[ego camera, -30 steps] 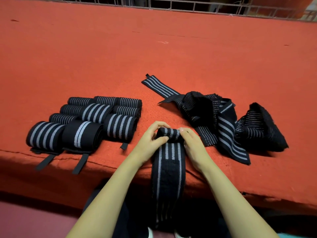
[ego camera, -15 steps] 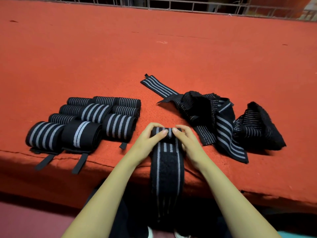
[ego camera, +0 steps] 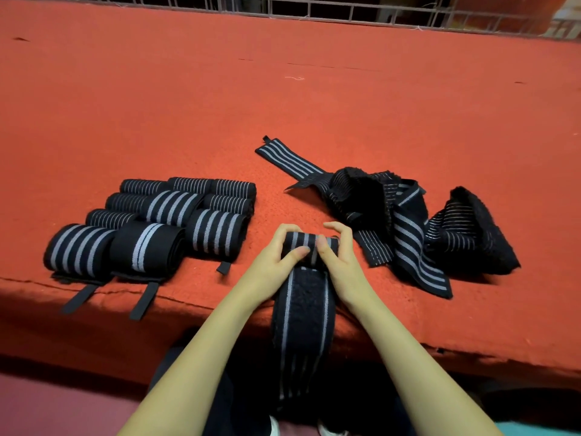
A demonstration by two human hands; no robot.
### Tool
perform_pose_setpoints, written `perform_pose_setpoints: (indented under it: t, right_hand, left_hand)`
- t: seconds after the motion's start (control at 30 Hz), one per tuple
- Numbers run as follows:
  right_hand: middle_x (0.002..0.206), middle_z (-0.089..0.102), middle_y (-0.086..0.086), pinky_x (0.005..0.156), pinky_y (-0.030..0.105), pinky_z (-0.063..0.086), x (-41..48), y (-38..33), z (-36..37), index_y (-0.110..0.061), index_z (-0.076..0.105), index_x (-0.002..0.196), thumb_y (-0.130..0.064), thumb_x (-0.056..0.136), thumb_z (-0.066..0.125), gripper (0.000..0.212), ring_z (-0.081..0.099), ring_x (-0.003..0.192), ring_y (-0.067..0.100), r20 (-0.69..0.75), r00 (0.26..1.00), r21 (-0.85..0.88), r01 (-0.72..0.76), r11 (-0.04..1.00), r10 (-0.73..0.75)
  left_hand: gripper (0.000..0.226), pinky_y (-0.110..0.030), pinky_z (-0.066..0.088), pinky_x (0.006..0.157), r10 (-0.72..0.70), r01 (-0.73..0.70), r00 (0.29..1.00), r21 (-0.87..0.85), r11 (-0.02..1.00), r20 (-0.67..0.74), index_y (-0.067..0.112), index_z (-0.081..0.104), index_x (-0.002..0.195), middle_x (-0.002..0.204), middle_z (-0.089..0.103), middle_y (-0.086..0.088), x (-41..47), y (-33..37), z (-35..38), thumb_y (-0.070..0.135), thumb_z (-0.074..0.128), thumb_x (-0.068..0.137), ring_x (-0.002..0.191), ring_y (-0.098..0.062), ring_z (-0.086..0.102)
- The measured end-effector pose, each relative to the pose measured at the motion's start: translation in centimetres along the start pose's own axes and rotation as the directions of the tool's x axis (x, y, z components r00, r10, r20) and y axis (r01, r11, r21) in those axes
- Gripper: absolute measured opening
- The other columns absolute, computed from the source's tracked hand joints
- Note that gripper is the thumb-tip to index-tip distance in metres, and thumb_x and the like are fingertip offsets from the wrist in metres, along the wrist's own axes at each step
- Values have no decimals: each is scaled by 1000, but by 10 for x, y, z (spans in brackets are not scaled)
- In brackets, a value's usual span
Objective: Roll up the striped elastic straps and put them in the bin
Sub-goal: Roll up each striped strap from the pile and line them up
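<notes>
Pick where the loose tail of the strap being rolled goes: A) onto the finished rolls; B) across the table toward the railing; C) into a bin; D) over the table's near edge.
D: below the left hand and right hand gripping its roll, the strap hangs past the near edge of the red table.

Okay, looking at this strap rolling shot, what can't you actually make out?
Bin: nowhere in the head view; outside the frame.
Half-rolled strap: head view, tail drops over the table edge into shadow, end unseen.
Roll's core: head view, covered by left hand and right hand.
Loose pile: head view, straps overlap, count unclear.
</notes>
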State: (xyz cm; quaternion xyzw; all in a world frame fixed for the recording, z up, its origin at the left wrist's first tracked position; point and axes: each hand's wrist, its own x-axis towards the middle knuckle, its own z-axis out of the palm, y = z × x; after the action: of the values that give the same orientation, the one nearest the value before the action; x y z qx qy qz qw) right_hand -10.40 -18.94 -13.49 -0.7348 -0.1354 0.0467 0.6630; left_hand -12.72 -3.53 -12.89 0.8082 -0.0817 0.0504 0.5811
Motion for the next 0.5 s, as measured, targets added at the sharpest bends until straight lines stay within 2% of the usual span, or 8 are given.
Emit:
perform_pose_setpoints:
  t: [0.07,0.13,0.2,0.3,0.4,0.5]
  right_hand:
    - [99,54,-11,80,13,41,3,-1,2,-33,46,113,-49,96,46,23,53,86,-10,-42,998,8,-42,999,42]
    - [92,57,-11,73,7,40,6,-5,5,-24,55,100,-41,99,45,19,53,77,-14,-50,997,42,-61,997,63]
    - [87,62,-9,75,13,43,6,-6,7,-17,61,94,-33,98,49,20,57,78,-6,-61,997,96,-44,994,50]
    - [85,61,-10,78,18,44,2,-4,6,-16,59,93,-25,97,52,11,56,81,0,-58,998,136,20,990,-12]
    - [88,55,-9,80,17,40,-1,-1,5,-18,55,96,-28,96,55,10,50,82,-2,-34,998,91,58,994,-55]
    - [96,55,-4,85,18,41,-3,-2,5,-17,55,102,-35,88,56,23,51,89,1,-45,997,94,73,993,-69]
  left_hand:
    - [26,-15,39,89,94,-94,995,20,995,-41,29,46,110,96,55,11,-2,0,0,18,57,90,89,5,52]
    - [30,-11,38,89,136,-135,987,16,991,-82,31,46,109,100,55,11,-4,2,0,14,58,87,92,5,52]
    - [30,-10,37,91,143,-142,987,10,990,-77,32,45,109,103,54,12,-4,3,-1,15,58,88,95,4,52]
    - [21,-10,36,91,43,-43,999,1,999,-31,38,44,111,106,54,19,-3,6,-1,39,50,90,97,10,51]
    - [35,-11,36,89,-80,79,996,-34,996,-39,49,46,108,106,59,24,-2,8,0,70,36,82,98,17,52]
    - [41,-19,39,89,-142,142,989,-3,990,-44,48,50,102,100,63,19,2,9,1,78,37,79,96,7,56]
